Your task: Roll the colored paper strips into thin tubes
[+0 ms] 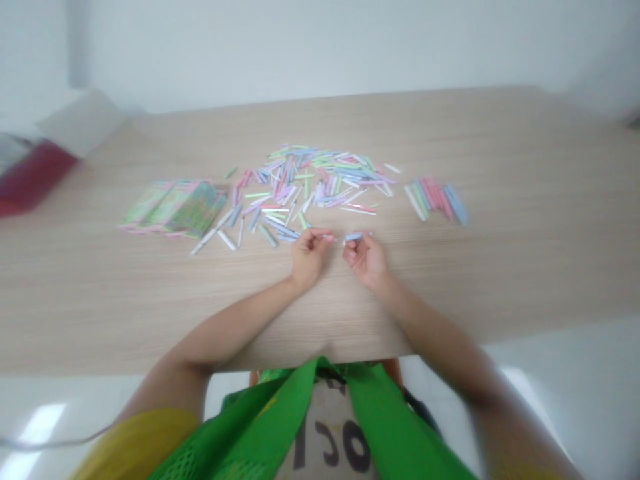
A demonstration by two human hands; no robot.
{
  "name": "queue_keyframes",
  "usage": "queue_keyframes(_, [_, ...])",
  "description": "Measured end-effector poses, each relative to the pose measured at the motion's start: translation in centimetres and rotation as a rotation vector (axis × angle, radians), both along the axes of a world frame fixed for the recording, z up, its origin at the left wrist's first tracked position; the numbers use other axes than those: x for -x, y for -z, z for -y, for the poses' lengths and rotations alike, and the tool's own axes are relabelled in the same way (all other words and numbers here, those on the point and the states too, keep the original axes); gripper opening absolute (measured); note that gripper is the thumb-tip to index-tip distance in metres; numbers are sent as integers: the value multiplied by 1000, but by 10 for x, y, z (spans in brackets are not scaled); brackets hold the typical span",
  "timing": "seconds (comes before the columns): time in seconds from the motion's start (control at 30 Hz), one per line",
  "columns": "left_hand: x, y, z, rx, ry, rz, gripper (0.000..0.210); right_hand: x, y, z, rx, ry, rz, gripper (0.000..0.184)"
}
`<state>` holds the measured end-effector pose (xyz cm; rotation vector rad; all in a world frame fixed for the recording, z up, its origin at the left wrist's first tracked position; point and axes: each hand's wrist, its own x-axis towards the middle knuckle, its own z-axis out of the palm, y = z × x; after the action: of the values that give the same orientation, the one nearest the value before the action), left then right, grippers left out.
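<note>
Just in front of the scattered pile, my left hand [309,255] pinches a small slim pen part, mostly covered by the fingers, with its thin end toward the right. My right hand [367,259] has its fingers closed around a short blue pen piece [354,237], which looks like a cap or barrel. The two hands are close together but apart. Beyond them lies a loose pile of pastel pen parts [305,177] in blue, green, pink, purple and white, some thick tubes and some thin sticks. Blur hides their fine detail.
To the right, a neat group of pen pieces [436,199] lies side by side in white, green, pink and blue. Stacked green and pink printed packs [173,208] sit at the left. A dark red object [35,177] and a pale box-like thing [83,123] stand at the table's [525,233] far left.
</note>
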<state>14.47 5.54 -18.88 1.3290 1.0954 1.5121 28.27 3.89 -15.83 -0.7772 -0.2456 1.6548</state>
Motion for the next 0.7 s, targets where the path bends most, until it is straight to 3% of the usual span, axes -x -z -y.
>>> queue_keyframes(0.1, [-3, 1, 1, 28, -76, 26, 37, 3, 8, -2, 7, -9, 40, 35])
queue_keyframes(0.3, [-11, 1, 12, 41, -6, 32, 42, 5, 12, -3, 5, 9, 40, 33])
queue_keyframes(0.7, [-3, -4, 0, 76, 50, 177, 38, 7, 1, 1, -45, 119, 143, 29])
